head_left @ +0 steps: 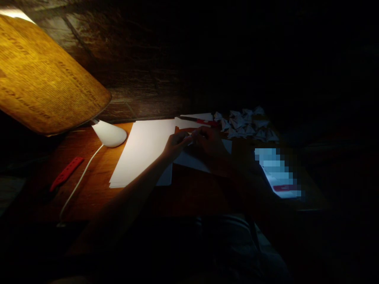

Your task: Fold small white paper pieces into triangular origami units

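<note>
My left hand and my right hand meet above the middle of the table, fingers closed in a pinch. Between their fingertips shows a small piece of white paper, mostly hidden by the fingers; its exact shape is too dark to make out. A stack of white sheets lies to the left of my hands, and another white sheet lies beneath them. Just behind my hands rests a dark-bladed tool with a red handle, its kind unclear. Several folded paper pieces are grouped at the back right.
A lamp with a printed yellow shade leans in at the left, on a white base with a white cable. A red strip-like object lies near the cable. A lit phone lies at the right. Brick wall stands behind the wooden table.
</note>
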A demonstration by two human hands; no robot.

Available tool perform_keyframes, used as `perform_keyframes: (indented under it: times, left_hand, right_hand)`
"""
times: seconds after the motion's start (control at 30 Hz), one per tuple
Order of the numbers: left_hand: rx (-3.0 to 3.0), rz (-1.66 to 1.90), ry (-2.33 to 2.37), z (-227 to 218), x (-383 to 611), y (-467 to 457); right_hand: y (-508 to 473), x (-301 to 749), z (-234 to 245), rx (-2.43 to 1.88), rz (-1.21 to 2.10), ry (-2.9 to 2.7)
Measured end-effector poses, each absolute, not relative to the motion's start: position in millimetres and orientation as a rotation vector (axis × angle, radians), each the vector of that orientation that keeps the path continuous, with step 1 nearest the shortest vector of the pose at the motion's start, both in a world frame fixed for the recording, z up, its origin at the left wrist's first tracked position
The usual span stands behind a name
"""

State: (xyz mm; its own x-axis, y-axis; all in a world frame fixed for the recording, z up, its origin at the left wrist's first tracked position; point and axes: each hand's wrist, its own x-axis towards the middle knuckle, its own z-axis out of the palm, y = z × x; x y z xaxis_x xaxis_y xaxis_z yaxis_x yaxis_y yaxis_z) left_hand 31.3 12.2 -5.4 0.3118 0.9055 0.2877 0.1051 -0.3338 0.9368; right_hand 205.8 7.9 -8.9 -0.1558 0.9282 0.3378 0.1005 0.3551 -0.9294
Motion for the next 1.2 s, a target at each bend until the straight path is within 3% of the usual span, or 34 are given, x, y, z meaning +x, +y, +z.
perform_keyframes:
  times: [1.2]
  left_hand:
    - [1.690, 1.229, 0.936, -6.0, 35.6, 7.0]
  right_hand:
    - [5.5, 207.2, -1.6, -1.019, 1.035, -1.497]
